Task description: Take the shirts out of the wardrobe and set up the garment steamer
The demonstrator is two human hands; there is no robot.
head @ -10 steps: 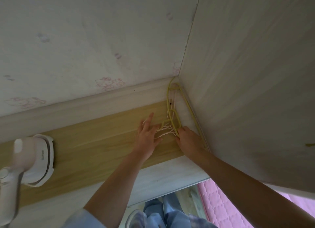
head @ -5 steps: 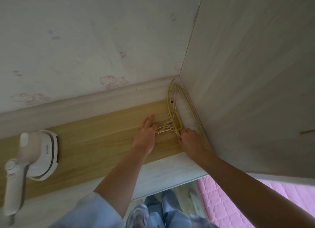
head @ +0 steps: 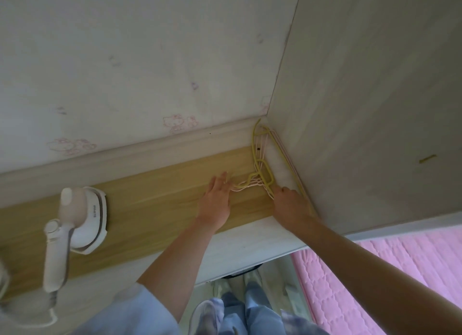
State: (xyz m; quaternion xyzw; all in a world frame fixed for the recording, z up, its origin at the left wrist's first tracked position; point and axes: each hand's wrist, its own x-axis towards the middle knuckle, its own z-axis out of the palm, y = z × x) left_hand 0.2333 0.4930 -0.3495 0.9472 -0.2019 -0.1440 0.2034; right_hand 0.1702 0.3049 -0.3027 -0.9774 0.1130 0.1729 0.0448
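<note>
A bundle of thin yellow and pink hangers (head: 262, 170) lies in the corner of a wooden shelf (head: 162, 199), against the side panel. My left hand (head: 216, 198) lies flat on the shelf with straight fingers touching the hangers' hooks. My right hand (head: 290, 204) has its fingers curled on the hangers' lower ends by the panel. A white handheld garment steamer (head: 77, 219) lies on the shelf at the left, its handle pointing toward me and its cord trailing down.
A wall with faint pink cartoon prints (head: 175, 124) rises behind the shelf. A pale wooden side panel (head: 375, 109) closes the right. Below are my blue trousers (head: 250, 309) and a pink quilted mat (head: 362, 284).
My left hand slid slightly forward and flattened on the hooks. The view shifted, bringing the steamer further into sight at the left. The right hand stayed on the hangers.
</note>
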